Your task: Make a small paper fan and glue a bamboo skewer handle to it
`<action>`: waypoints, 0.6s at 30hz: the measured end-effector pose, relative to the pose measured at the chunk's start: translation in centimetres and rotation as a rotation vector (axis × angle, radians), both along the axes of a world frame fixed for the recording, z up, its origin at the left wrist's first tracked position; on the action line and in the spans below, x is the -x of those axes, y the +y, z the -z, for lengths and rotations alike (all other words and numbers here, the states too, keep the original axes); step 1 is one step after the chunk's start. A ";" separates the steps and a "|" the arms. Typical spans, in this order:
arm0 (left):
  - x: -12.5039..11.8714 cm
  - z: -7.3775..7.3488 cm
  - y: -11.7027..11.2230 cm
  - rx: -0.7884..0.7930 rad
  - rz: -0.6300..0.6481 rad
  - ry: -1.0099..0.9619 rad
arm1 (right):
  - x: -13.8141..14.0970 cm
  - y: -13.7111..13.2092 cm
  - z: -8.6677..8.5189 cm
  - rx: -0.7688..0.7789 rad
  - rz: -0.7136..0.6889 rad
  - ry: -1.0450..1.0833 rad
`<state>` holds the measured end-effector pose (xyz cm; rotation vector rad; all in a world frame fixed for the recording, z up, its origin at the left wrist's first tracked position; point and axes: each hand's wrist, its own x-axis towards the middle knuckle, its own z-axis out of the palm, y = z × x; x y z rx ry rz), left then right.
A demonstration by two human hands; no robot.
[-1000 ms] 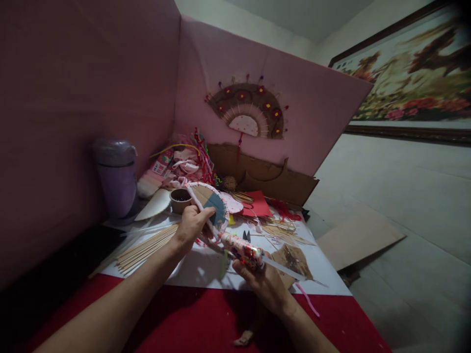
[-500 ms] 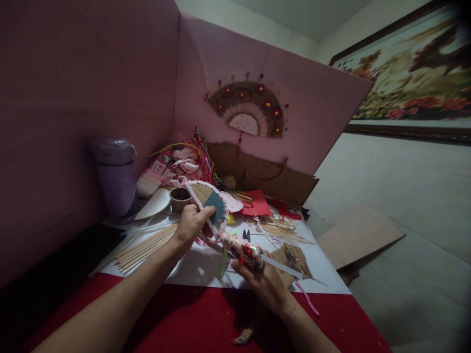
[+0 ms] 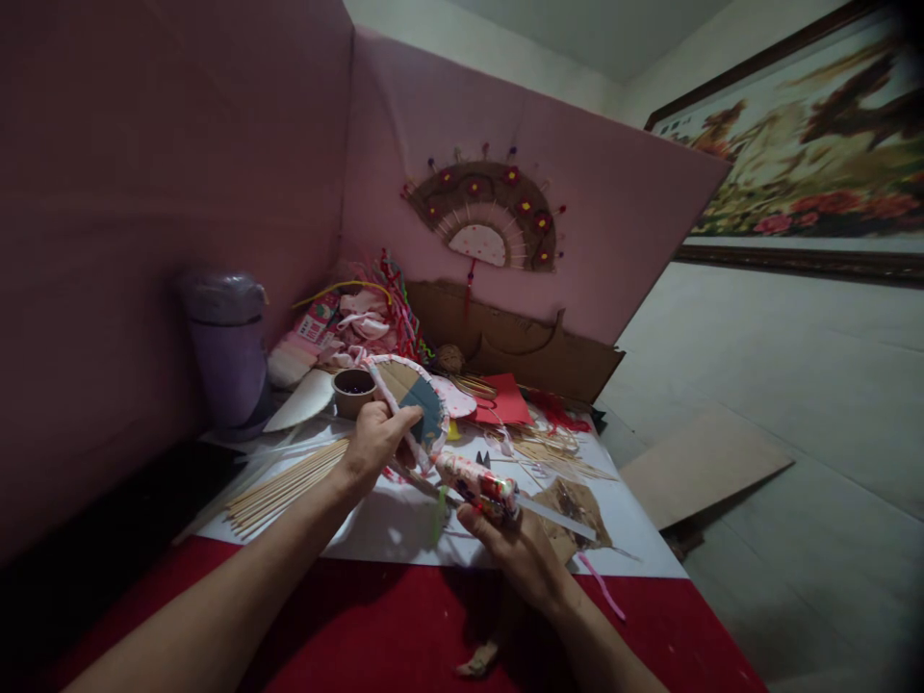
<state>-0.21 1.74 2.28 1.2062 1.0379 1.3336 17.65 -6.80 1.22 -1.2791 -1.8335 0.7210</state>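
My left hand [image 3: 379, 438] is closed on a half-round cardboard piece [image 3: 398, 378], its thumb lying over the front. Pale, patterned cloth is folded around the rim of this piece, and a blue-grey patch covers part of its face. In my right hand [image 3: 524, 558] is a hot glue gun [image 3: 476, 481] with a floral pattern, and a translucent glue stick [image 3: 563, 517] juts from its back end. The gun's nozzle is close to the lower corner of the cardboard piece; whether they touch I cannot tell. My right fingers are partly hidden beneath the gun.
Bamboo sticks [image 3: 289, 488] lie left on the white sheet. Behind are a brown cup [image 3: 353, 390], a purple tumbler [image 3: 229, 356] and red paper [image 3: 505, 399]. Torn cardboard [image 3: 570, 510] lies at right. A decorated fan [image 3: 483, 207] hangs on the pink panel.
The glue gun has shifted slightly up and to the right, along with my right hand. My left hand and the cardboard piece have stayed almost still.
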 end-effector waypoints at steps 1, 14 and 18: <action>0.0 0.0 0.0 -0.002 -0.002 0.001 | 0.0 0.0 0.0 0.010 -0.007 0.004; 0.0 -0.2 -0.1 0.002 -0.012 -0.004 | -0.1 0.0 -0.1 -0.028 -0.010 0.037; 0.0 -0.1 0.0 0.003 -0.020 0.003 | -0.2 0.1 0.0 -0.028 0.004 0.001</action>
